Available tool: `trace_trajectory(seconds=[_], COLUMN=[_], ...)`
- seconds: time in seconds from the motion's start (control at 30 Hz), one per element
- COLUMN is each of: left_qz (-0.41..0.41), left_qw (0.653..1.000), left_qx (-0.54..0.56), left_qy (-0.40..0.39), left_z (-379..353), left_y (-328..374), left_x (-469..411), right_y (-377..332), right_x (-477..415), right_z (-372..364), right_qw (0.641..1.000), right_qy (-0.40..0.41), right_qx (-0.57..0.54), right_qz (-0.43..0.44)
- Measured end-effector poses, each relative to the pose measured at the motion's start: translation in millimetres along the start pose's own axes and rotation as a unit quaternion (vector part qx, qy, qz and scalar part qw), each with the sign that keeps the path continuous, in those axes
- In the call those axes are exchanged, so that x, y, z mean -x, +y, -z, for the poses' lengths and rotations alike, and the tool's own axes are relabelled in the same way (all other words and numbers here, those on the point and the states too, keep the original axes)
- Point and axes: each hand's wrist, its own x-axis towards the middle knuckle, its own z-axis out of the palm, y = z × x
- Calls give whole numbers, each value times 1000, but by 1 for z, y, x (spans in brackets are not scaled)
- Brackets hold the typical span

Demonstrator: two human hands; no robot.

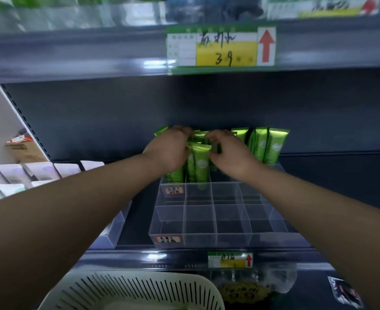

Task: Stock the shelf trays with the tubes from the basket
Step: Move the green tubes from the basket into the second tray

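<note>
Several green tubes (199, 163) stand upright in the back row of a clear divided shelf tray (206, 229). My left hand (170, 151) reaches over the left tubes, its fingers curled onto their crimped tops. My right hand (229, 153) pinches the top of a tube near the middle of the row. More green tubes (266, 145) stand free at the right end. The front compartments of the tray hold nothing. A white slotted basket (139, 289) sits at the bottom of the view; its inside is mostly hidden.
A shelf edge with a yellow price tag (221, 49) hangs above. White boxes (28, 173) fill the shelf at left. A small price tag (230, 260) marks the lower shelf edge, and packaged goods (247, 289) lie below at the right.
</note>
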Motion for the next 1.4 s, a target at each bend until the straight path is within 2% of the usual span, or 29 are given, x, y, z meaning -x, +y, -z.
trace_trajectory(seconds=[0.43, 0.73, 1.4], left_qz=[-21, -17, 69], left_qw=[990, 984, 986], left_qx=[-138, -177, -143], left_qy=[-23, -1, -40], left_z=[32, 44, 11], left_y=[15, 20, 10], left_x=[64, 122, 270], right_y=[-46, -79, -121], right_x=[58, 100, 206], right_z=[14, 12, -53], right_qw=[983, 974, 959], right_qy=[-98, -109, -194], right_qx=[155, 197, 193], right_qz=[7, 12, 68])
